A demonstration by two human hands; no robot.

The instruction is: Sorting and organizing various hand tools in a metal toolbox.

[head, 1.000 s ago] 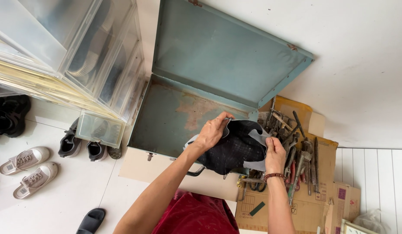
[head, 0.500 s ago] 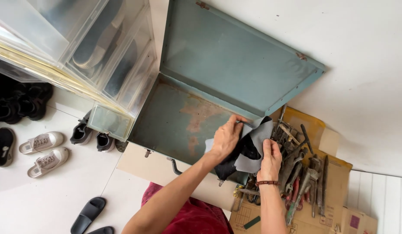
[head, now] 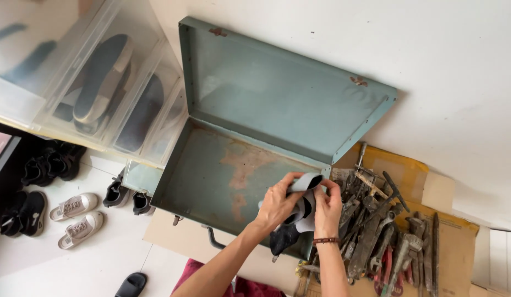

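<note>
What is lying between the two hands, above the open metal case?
In the head view, a bunched black and grey cloth lies between the left hand and the right hand; both grip it over the corner of the metal case.

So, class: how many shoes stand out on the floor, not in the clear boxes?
8 that I can see: two black sneakers nearest the boxes, two black shoes at the left edge, two pale sneakers, two dark shoes beside the metal case. A slipper lies separately; others may be hidden.

I see an open, rusty blue-green metal case, a heap of worn hand tools on flattened cardboard, clear stacked shoe boxes, beige sneakers, a black slide sandal
</note>
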